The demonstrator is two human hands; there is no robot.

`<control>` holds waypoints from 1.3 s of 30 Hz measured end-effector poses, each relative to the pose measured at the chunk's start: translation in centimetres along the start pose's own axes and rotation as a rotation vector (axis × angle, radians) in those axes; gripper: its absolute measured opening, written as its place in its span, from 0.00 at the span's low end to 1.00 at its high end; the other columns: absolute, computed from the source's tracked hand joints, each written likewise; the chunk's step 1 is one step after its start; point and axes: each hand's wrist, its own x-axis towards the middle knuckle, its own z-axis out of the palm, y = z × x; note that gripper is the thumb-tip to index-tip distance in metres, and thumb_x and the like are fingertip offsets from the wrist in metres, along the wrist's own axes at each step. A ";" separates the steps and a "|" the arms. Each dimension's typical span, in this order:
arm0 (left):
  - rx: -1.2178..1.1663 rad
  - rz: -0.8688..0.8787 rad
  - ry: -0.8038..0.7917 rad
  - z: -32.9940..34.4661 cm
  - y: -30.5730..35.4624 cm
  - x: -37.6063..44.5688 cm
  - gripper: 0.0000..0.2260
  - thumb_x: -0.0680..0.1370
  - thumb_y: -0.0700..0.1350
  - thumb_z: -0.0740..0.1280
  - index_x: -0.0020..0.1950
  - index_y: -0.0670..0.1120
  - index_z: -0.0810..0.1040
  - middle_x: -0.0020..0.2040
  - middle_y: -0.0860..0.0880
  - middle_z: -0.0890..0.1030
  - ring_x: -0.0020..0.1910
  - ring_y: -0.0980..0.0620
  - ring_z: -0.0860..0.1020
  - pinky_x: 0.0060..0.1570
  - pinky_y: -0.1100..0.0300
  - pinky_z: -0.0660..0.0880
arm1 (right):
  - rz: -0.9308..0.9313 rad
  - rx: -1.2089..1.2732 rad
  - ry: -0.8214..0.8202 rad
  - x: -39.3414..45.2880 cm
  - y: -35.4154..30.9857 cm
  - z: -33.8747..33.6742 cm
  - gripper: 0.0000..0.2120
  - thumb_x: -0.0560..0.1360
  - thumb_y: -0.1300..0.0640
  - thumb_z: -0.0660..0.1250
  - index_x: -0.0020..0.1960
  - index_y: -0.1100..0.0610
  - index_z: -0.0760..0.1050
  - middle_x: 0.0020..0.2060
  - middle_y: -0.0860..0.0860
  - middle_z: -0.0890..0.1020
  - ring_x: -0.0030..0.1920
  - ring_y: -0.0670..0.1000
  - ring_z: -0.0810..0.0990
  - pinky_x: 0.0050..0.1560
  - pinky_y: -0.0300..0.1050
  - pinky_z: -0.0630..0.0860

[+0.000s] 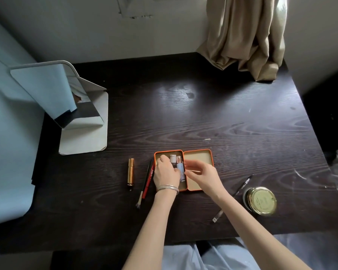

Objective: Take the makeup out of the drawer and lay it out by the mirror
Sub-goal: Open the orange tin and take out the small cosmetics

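Observation:
An orange tin (198,168) lies open on the dark table, lid folded out to the right. Inside its left half lie small bottles (180,168). My left hand (165,172), with a silver bangle at the wrist, reaches into the tin with curled fingers over the bottles; the grasp itself is hidden. My right hand (201,175) hovers over the lid half, fingers bent toward a bottle. A gold tube (131,174) and a red pencil with a brush (147,182) lie left of the tin. The mirror (66,106) stands at the back left.
A gold-lidded jar (261,200) sits at the right front, with a dark pen (244,184) and a small clear item (217,216) beside it. A beige curtain (248,36) drapes onto the table's back right corner. Light blue sheeting (8,143) covers the left side.

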 end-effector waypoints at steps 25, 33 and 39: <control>-0.210 -0.302 0.189 -9.0 -14.1 5.4 0.14 0.71 0.42 0.72 0.54 0.45 0.73 0.55 0.45 0.78 0.54 0.46 0.77 0.50 0.54 0.73 | -0.044 -0.030 -0.193 4.4 -6.4 10.4 0.17 0.73 0.64 0.69 0.61 0.57 0.76 0.52 0.48 0.81 0.52 0.42 0.79 0.51 0.26 0.73; -0.173 -0.302 0.121 -7.9 -13.5 6.2 0.14 0.72 0.41 0.71 0.55 0.45 0.72 0.56 0.46 0.77 0.55 0.47 0.77 0.46 0.55 0.75 | -0.024 -0.079 -0.184 5.1 -6.0 10.2 0.18 0.73 0.63 0.69 0.62 0.55 0.75 0.52 0.46 0.80 0.53 0.42 0.79 0.51 0.27 0.73; -0.165 -0.307 0.129 -7.6 -13.4 6.2 0.14 0.72 0.42 0.71 0.55 0.45 0.72 0.56 0.46 0.77 0.54 0.46 0.77 0.47 0.52 0.77 | -0.030 -0.075 -0.167 5.3 -6.1 9.8 0.18 0.73 0.63 0.69 0.62 0.56 0.75 0.53 0.48 0.81 0.53 0.43 0.79 0.50 0.26 0.73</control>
